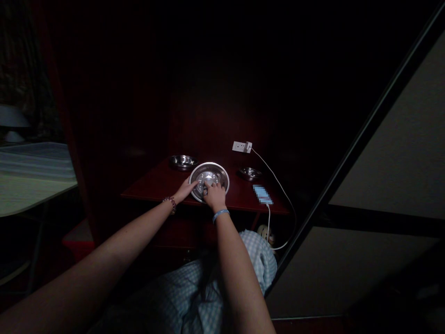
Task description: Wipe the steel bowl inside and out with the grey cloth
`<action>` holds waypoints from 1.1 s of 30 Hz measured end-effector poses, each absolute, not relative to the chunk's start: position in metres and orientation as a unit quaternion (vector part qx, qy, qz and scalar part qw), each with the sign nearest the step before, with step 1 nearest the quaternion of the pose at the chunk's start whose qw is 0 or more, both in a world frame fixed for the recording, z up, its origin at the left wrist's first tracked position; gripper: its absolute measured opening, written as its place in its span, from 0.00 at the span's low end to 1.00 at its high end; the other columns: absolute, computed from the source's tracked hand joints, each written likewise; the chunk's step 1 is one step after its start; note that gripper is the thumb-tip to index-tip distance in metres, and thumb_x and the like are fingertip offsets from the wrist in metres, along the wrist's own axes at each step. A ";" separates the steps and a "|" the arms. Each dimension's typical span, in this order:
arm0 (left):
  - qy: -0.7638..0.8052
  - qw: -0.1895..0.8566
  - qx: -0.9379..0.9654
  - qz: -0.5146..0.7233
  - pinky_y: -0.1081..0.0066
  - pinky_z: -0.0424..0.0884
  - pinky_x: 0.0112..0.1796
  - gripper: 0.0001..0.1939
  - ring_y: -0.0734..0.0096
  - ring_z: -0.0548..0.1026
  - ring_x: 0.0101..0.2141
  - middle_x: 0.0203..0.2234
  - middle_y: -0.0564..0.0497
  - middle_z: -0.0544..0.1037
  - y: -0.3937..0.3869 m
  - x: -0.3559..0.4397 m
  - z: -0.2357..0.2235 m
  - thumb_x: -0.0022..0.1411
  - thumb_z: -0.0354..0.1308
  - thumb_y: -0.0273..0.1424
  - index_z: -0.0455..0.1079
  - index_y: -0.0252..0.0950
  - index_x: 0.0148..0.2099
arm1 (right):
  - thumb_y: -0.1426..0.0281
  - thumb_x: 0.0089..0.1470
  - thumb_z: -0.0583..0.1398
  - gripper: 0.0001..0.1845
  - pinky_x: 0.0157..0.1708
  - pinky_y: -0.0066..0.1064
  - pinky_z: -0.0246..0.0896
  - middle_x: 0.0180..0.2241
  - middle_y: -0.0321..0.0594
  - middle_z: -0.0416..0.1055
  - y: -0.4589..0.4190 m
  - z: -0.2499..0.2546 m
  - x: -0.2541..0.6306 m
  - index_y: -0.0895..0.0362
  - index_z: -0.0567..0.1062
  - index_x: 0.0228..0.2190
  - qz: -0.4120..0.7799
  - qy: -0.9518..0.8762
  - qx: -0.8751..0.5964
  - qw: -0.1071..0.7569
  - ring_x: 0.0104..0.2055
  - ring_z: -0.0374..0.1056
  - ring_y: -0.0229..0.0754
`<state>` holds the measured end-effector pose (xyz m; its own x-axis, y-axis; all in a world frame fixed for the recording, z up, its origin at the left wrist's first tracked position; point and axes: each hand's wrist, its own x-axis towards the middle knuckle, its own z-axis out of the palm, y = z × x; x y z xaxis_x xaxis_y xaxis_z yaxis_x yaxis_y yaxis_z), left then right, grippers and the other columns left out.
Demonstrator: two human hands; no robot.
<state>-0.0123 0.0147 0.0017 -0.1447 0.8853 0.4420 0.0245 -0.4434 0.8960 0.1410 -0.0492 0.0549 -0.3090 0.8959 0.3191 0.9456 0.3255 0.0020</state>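
Checked cloth [257, 255], light blue and white, covering the person's lap nearest the camera. Left hand [184, 191], with a beaded bracelet [173, 204] at the wrist: gripping the left rim of a round steel bowl [223, 174], thumb reaching over the inside, the other fingers mostly hidden. Right hand [215, 195], wearing a blue wristband [220, 214]: reaching into the same bowl, fingers partly curled and touching its inside; whether they are pinching anything cannot be told. Steel bowl: tilting toward the camera, above the front edge of a dark red desk [160, 183]. Phone, screen blurred [263, 194]: lying on the desk at the right, a white cable [269, 220] running from its near end. Two further metal bowls, resting on the desk: one [183, 162] behind and to the left, one [249, 174] to the right, beyond the phone. White socket panel [239, 147]: sitting on the back wall, holding a plugged-in charger [248, 147].
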 end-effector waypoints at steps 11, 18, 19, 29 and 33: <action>0.413 0.339 0.558 0.636 0.59 0.65 0.57 0.25 0.55 0.73 0.54 0.49 0.42 0.79 0.016 -0.014 0.003 0.53 0.62 0.38 0.72 0.32 0.52 | 0.63 0.63 0.50 0.28 0.54 0.44 0.53 0.58 0.47 0.67 -0.049 0.054 0.141 0.47 0.62 0.63 -0.091 -0.798 -0.583 0.126 0.61 0.56 0.52; 0.408 0.340 0.560 0.636 0.58 0.66 0.57 0.24 0.55 0.73 0.54 0.49 0.43 0.79 0.012 -0.013 0.005 0.54 0.60 0.35 0.71 0.32 0.53 | 0.62 0.64 0.49 0.28 0.55 0.44 0.53 0.59 0.46 0.66 -0.050 0.054 0.140 0.47 0.61 0.64 -0.093 -0.795 -0.587 0.124 0.61 0.56 0.52; 0.409 0.339 0.561 0.635 0.58 0.66 0.57 0.24 0.55 0.73 0.53 0.49 0.43 0.79 0.012 -0.012 0.005 0.55 0.60 0.35 0.71 0.32 0.54 | 0.62 0.64 0.49 0.28 0.54 0.44 0.53 0.59 0.46 0.66 -0.050 0.054 0.140 0.47 0.61 0.64 -0.094 -0.795 -0.586 0.124 0.61 0.56 0.52; 0.396 0.342 0.559 0.643 0.59 0.64 0.59 0.27 0.55 0.72 0.55 0.53 0.41 0.77 0.019 -0.013 -0.001 0.54 0.61 0.34 0.69 0.31 0.56 | 0.63 0.63 0.50 0.28 0.55 0.45 0.53 0.59 0.48 0.66 -0.050 0.054 0.140 0.49 0.60 0.64 -0.095 -0.800 -0.579 0.123 0.61 0.55 0.53; 0.404 0.339 0.556 0.642 0.59 0.63 0.59 0.27 0.56 0.72 0.55 0.53 0.40 0.76 0.020 -0.013 -0.002 0.55 0.60 0.32 0.68 0.30 0.57 | 0.63 0.63 0.50 0.29 0.55 0.45 0.52 0.59 0.48 0.66 -0.049 0.053 0.140 0.50 0.60 0.64 -0.096 -0.803 -0.574 0.126 0.61 0.55 0.53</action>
